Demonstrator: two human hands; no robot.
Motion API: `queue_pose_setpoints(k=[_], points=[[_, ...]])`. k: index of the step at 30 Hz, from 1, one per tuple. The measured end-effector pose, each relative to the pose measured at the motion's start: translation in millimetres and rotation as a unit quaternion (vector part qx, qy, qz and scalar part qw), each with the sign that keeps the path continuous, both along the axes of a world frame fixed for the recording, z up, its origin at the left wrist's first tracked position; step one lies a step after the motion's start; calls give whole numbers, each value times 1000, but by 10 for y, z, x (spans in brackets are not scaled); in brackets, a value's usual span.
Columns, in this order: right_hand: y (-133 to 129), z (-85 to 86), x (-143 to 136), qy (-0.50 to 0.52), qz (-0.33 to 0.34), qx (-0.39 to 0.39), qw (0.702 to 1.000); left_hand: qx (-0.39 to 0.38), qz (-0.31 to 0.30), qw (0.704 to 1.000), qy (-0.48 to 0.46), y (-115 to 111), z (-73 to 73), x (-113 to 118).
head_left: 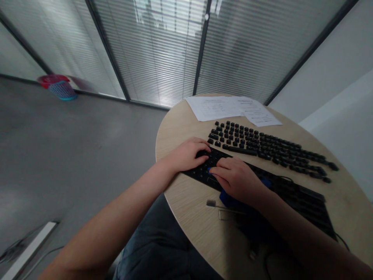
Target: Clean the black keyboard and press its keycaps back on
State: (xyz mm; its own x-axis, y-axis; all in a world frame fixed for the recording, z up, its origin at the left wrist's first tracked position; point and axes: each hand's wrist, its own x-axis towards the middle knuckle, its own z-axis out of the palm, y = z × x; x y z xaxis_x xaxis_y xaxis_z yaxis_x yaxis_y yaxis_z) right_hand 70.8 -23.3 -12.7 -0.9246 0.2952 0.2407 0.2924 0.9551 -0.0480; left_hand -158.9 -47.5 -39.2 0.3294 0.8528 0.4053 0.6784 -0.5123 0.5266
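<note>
A black keyboard base (pixel 201 174) with its keycaps off lies across the round wooden table. My left hand (pixel 190 154) rests on its upper left end, fingers apart, holding nothing. My right hand (pixel 237 177) is closed over the base, its fingers round a small blue thing (pixel 210 170) whose tip shows by the fingertips. Beneath my right wrist is a dark blue object (pixel 229 200), mostly hidden. Beside it lies a small brush (pixel 211 203) with a thin handle, near a wire tool (pixel 220 214). Loose black keycaps (pixel 253 142) stand in rows beyond the base.
Printed papers (pixel 215 108) lie at the far side of the table (pixel 180 202). A dark cable (pixel 342 241) runs off the base at the right. On the floor to the left are a red and blue basket (pixel 61 89) and a white strip (pixel 32 249) with cables.
</note>
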Motion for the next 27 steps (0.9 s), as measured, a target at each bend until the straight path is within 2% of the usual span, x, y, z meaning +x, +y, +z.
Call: queue_pose_setpoints(k=[8,16,19,22,27], points=[[35,-36,-18,-7,25,-28,999,-1,-2,1000,1,23,-15,-1],[45,-82,30,45,68,-38,996,11,0,1000,8,39,-37,-10],[50,-111,53,93,27,-50,994,10,-4,1000,6,41,-41,-13],[42,-108,46,93,-34,-36,994,12,-7,1000,5,39,-47,-15],[15,-63,18,56,-27,-30,998,15,-1,1000,2,37,-60,-12]])
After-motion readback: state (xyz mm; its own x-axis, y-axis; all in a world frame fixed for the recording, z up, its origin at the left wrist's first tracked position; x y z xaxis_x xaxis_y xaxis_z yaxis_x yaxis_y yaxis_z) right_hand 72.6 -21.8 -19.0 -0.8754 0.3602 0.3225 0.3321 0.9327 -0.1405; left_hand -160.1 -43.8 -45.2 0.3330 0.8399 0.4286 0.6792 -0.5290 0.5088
